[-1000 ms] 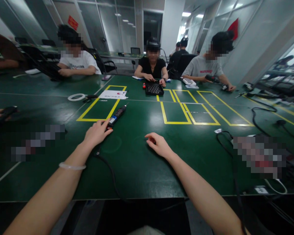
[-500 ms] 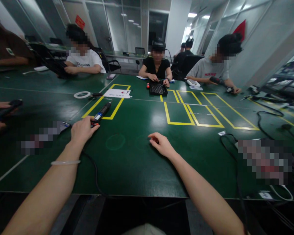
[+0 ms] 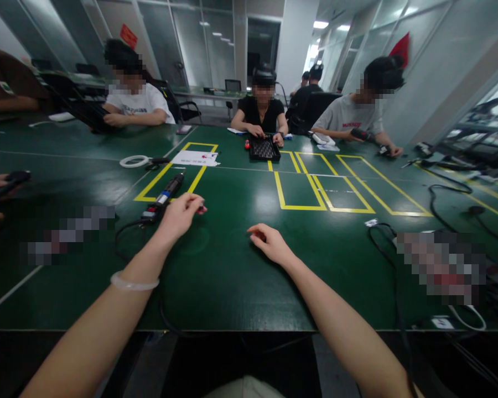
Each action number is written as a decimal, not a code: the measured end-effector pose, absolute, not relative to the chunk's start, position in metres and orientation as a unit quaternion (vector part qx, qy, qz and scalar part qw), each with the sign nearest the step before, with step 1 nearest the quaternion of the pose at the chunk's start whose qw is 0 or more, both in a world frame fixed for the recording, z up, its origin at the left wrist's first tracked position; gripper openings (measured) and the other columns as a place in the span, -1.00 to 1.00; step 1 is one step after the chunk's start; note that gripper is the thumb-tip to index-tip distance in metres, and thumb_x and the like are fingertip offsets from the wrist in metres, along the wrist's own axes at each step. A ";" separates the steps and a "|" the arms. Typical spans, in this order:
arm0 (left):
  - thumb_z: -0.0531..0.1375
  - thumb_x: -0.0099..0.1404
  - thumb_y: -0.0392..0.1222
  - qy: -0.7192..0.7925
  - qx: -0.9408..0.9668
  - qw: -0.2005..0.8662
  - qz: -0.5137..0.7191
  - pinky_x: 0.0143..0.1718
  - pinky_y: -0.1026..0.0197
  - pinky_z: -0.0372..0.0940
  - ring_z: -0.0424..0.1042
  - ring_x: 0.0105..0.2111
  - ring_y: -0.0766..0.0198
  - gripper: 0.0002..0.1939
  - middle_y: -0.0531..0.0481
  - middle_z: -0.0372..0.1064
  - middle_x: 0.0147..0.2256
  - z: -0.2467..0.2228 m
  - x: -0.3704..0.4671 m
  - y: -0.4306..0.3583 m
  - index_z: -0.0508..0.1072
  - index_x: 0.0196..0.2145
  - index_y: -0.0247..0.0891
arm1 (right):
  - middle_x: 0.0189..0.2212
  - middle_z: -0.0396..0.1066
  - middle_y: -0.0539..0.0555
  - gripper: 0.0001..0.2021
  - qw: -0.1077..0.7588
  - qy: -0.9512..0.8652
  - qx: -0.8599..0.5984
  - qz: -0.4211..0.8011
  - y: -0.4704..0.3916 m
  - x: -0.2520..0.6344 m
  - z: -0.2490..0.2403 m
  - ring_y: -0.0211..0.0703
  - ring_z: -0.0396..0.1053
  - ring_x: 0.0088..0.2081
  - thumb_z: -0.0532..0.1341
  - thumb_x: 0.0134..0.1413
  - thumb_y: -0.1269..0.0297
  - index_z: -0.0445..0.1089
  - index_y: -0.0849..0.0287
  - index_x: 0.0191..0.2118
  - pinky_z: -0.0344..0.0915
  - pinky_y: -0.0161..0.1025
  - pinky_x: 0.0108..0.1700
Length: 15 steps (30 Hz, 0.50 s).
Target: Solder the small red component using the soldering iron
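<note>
Above the green table, my left hand (image 3: 181, 214) is pinched on something small, dark and reddish at its fingertips, too small to make out. A clear bangle is on that wrist. Just left of this hand, a black and blue electric screwdriver (image 3: 165, 194) lies on the table with its tip pointing away and its cable curving back toward me. My right hand (image 3: 270, 243) rests near the middle of the table, its fingers loosely curled and a gap between them, with nothing visible inside.
Yellow tape rectangles (image 3: 302, 208) mark the green table (image 3: 232, 287). A white paper (image 3: 196, 158) and a white cable coil (image 3: 134, 161) lie further back. Opposite, a person's hands are at a black tray (image 3: 264, 149). Cables (image 3: 394, 265) and a blurred item lie at right; another person's hands are at far left.
My left hand has moved right, away from the screwdriver, with the small reddish thing at its fingertips. The screwdriver now lies uncovered. My right hand is nearly unchanged.
</note>
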<state>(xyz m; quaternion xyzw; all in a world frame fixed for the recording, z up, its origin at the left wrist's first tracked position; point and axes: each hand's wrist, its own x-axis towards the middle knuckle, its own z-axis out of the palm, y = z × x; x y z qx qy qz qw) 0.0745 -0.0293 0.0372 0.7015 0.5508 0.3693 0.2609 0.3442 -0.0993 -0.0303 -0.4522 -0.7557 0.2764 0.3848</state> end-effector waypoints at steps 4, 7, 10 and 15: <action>0.03 0.31 0.03 0.416 0.728 0.454 0.301 -0.32 0.24 0.26 0.34 -0.40 0.31 -0.60 0.01 0.34 -0.42 0.037 0.132 -0.050 0.39 -0.09 -0.33 | -0.37 0.36 -0.01 -0.79 0.406 -0.727 -0.439 0.338 -0.098 0.344 -0.031 -0.31 0.26 -0.44 0.13 0.17 0.30 0.37 0.18 -0.09 0.21 -0.34 -0.34; 0.03 0.32 -0.01 0.373 0.728 0.513 0.260 -0.37 0.26 0.21 0.29 -0.44 0.34 -0.54 0.06 0.29 -0.46 0.028 0.149 -0.062 0.30 0.07 -0.33 | -0.36 0.35 -0.02 -0.72 0.424 -0.699 -0.405 0.410 -0.097 0.343 -0.032 -0.33 0.26 -0.45 0.17 0.13 0.29 0.31 0.17 -0.03 0.23 -0.36 -0.36; 0.03 0.33 -0.01 0.350 0.735 0.533 0.233 -0.38 0.27 0.19 0.26 -0.46 0.36 -0.50 0.08 0.28 -0.45 0.018 0.148 -0.068 0.23 0.15 -0.31 | -0.37 0.37 -0.02 -0.67 0.417 -0.689 -0.375 0.459 -0.098 0.338 -0.033 -0.32 0.29 -0.43 0.22 0.09 0.26 0.28 0.16 -0.02 0.27 -0.34 -0.34; 0.06 0.33 0.00 0.327 0.739 0.551 0.207 -0.39 0.29 0.18 0.26 -0.48 0.37 -0.48 0.11 0.25 -0.51 0.008 0.147 -0.071 0.22 0.16 -0.31 | -0.36 0.43 0.03 -0.73 0.409 -0.683 -0.348 0.495 -0.102 0.333 -0.032 -0.28 0.36 -0.39 0.26 0.09 0.20 0.31 0.20 -0.12 0.31 -0.30 -0.28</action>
